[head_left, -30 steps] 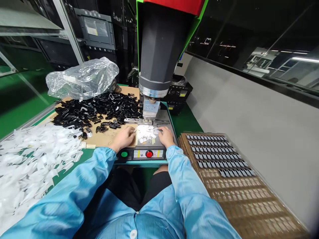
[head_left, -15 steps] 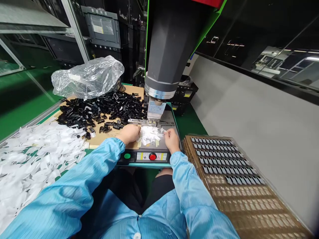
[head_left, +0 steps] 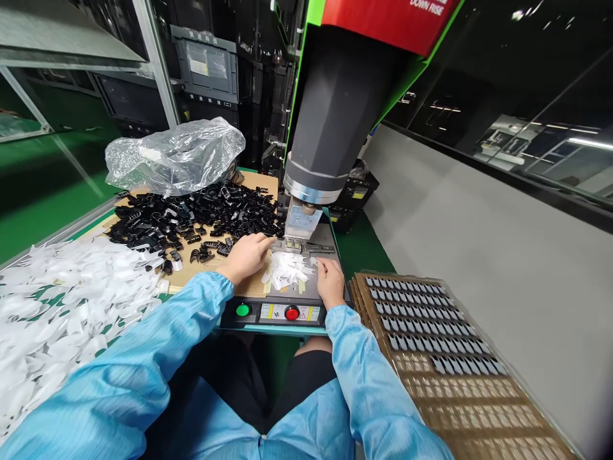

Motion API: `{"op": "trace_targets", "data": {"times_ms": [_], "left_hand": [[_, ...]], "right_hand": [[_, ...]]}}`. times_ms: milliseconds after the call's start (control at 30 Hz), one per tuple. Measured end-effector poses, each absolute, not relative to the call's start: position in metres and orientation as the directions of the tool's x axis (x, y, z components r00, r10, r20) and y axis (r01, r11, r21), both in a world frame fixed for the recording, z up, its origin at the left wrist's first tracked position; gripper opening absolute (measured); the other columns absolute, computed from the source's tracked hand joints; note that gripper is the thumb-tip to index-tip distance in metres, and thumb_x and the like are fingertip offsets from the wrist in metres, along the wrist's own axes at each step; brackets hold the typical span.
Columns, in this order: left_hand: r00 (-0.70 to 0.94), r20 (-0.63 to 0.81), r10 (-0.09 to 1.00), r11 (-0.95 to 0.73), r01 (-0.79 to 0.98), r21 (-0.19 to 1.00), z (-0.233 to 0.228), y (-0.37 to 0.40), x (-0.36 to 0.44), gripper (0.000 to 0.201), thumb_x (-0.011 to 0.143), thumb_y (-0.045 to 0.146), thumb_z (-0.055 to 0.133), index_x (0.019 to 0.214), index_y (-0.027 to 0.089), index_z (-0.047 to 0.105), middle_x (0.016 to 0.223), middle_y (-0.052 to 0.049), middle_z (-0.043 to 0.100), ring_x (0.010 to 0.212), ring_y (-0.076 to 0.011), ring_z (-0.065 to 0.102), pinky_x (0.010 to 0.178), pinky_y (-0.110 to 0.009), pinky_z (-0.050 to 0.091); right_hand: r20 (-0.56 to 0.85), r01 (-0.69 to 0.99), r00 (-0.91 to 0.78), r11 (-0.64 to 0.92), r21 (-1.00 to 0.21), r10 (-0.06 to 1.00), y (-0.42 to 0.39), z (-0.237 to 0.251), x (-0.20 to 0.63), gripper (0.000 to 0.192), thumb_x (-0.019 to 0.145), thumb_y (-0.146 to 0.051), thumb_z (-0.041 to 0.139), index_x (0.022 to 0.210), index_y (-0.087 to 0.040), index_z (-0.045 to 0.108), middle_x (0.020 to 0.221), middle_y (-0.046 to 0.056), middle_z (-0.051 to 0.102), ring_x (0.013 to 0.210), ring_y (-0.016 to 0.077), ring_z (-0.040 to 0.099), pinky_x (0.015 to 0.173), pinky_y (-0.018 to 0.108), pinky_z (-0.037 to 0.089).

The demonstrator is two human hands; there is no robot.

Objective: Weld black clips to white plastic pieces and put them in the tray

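Observation:
My left hand [head_left: 248, 257] rests at the left edge of the machine's metal fixture [head_left: 293, 244], its index finger stretched toward the fixture's end. Its other fingers are partly hidden, and no part shows in it. My right hand [head_left: 330, 281] is closed, thumb and fingers pinching a small white plastic piece [head_left: 313, 261] on its left side. Between the hands lies a loose heap of white plastic pieces [head_left: 287, 269] on the machine's base. The press head's block [head_left: 303, 220] hangs just above the fixture. What sits in the fixture is too small to make out.
Black plastic parts [head_left: 201, 211] are piled on cardboard at the left, behind many white pieces [head_left: 71, 287]. A clear plastic bag [head_left: 177, 156] lies behind them. Green [head_left: 243, 310] and red [head_left: 292, 312] buttons face me. Stacked trays [head_left: 454, 383] with rows of parts stand at right.
My left hand has shifted up toward the fixture, its index finger stretching out. The metal strip that jutted out on the left no longer shows there. My right hand stays beside the heap. The view has shifted slightly.

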State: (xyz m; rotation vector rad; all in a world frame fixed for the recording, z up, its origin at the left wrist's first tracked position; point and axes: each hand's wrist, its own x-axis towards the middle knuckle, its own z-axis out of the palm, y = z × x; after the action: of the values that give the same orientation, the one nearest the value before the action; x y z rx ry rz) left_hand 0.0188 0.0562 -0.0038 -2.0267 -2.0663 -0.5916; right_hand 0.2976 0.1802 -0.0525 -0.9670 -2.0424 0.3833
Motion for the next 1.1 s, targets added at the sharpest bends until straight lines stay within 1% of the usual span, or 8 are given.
{"op": "trace_targets", "data": {"times_ms": [167, 300, 467, 567, 667, 767, 900, 1100], "left_hand": [[-0.074, 0.446, 0.892, -0.036, 0.972, 0.233, -0.013, 0.075, 0.038, 0.037, 0.104, 0.02, 0.051, 0.135, 0.027, 0.07, 0.12, -0.01, 0.072, 0.104, -0.0261, 0.07, 0.086, -0.037, 0.054], [-0.062, 0.526, 0.848, -0.091, 0.961, 0.26, -0.017, 0.091, 0.052, 0.028, 0.103, 0.017, 0.052, 0.118, 0.024, 0.074, 0.112, -0.011, 0.076, 0.108, -0.0266, 0.069, 0.091, -0.037, 0.054], [-0.019, 0.458, 0.889, -0.145, 0.936, 0.32, -0.027, 0.111, 0.057, 0.028, 0.1, 0.011, 0.053, 0.112, 0.026, 0.073, 0.11, -0.007, 0.077, 0.101, -0.0228, 0.072, 0.086, -0.033, 0.057], [0.053, 0.456, 0.889, -0.207, 0.933, 0.295, -0.031, 0.116, 0.057, 0.032, 0.102, 0.012, 0.049, 0.122, 0.025, 0.07, 0.127, -0.008, 0.075, 0.116, -0.0225, 0.071, 0.101, -0.036, 0.056], [0.101, 0.453, 0.886, -0.224, 0.947, 0.229, -0.031, 0.115, 0.057, 0.033, 0.105, 0.017, 0.045, 0.128, 0.02, 0.069, 0.135, -0.013, 0.073, 0.138, -0.0269, 0.061, 0.124, -0.049, 0.042], [0.099, 0.428, 0.898, -0.201, 0.959, 0.199, -0.028, 0.109, 0.058, 0.037, 0.105, 0.023, 0.046, 0.136, 0.02, 0.066, 0.143, -0.013, 0.07, 0.153, -0.0319, 0.047, 0.131, -0.059, 0.029], [0.055, 0.387, 0.92, -0.153, 0.962, 0.226, -0.026, 0.102, 0.062, 0.046, 0.105, 0.026, 0.046, 0.148, 0.023, 0.061, 0.157, -0.011, 0.061, 0.158, -0.0347, 0.039, 0.132, -0.062, 0.025], [-0.056, 0.297, 0.953, -0.033, 0.957, 0.288, -0.021, 0.103, 0.075, 0.047, 0.107, 0.033, 0.043, 0.149, 0.024, 0.061, 0.161, -0.009, 0.057, 0.16, -0.0364, 0.036, 0.13, -0.064, 0.026]], "right_hand": [[0.568, 0.56, -0.398, 0.682, -0.471, 0.72, 0.187, -0.04, 0.272, 0.03, 0.104, -0.028, 0.052, 0.115, -0.023, 0.079, 0.115, 0.011, 0.074, 0.11, 0.0282, 0.063, 0.101, 0.041, 0.05], [0.533, 0.633, -0.44, 0.67, -0.387, 0.723, 0.193, -0.029, 0.24, 0.03, 0.105, -0.029, 0.053, 0.117, -0.024, 0.08, 0.117, 0.01, 0.073, 0.109, 0.0284, 0.059, 0.096, 0.039, 0.048], [0.426, 0.691, -0.552, 0.679, -0.247, 0.717, 0.19, -0.022, 0.225, 0.034, 0.109, -0.033, 0.049, 0.124, -0.026, 0.079, 0.117, 0.011, 0.07, 0.109, 0.0288, 0.054, 0.093, 0.039, 0.047], [0.376, 0.696, -0.61, 0.699, -0.166, 0.697, 0.183, -0.018, 0.228, 0.039, 0.108, -0.033, 0.05, 0.141, -0.027, 0.07, 0.129, 0.012, 0.066, 0.118, 0.0297, 0.051, 0.095, 0.04, 0.046], [0.325, 0.684, -0.658, 0.72, -0.117, 0.679, 0.177, -0.013, 0.229, 0.046, 0.106, -0.032, 0.053, 0.151, -0.026, 0.06, 0.144, 0.013, 0.06, 0.131, 0.0305, 0.045, 0.103, 0.043, 0.045], [0.287, 0.672, -0.679, 0.729, -0.129, 0.676, 0.177, -0.01, 0.229, 0.049, 0.106, -0.033, 0.054, 0.155, -0.026, 0.055, 0.152, 0.012, 0.056, 0.138, 0.0311, 0.042, 0.107, 0.046, 0.044], [0.343, 0.641, -0.656, 0.736, -0.218, 0.672, 0.181, -0.015, 0.233, 0.039, 0.104, -0.03, 0.055, 0.142, -0.025, 0.064, 0.147, 0.011, 0.061, 0.135, 0.0318, 0.046, 0.108, 0.047, 0.044], [0.506, 0.692, -0.394, 0.61, -0.387, 0.767, 0.175, -0.043, 0.258, 0.027, 0.102, -0.026, 0.052, 0.122, -0.019, 0.069, 0.123, 0.015, 0.071, 0.115, 0.031, 0.057, 0.1, 0.043, 0.044]]}}
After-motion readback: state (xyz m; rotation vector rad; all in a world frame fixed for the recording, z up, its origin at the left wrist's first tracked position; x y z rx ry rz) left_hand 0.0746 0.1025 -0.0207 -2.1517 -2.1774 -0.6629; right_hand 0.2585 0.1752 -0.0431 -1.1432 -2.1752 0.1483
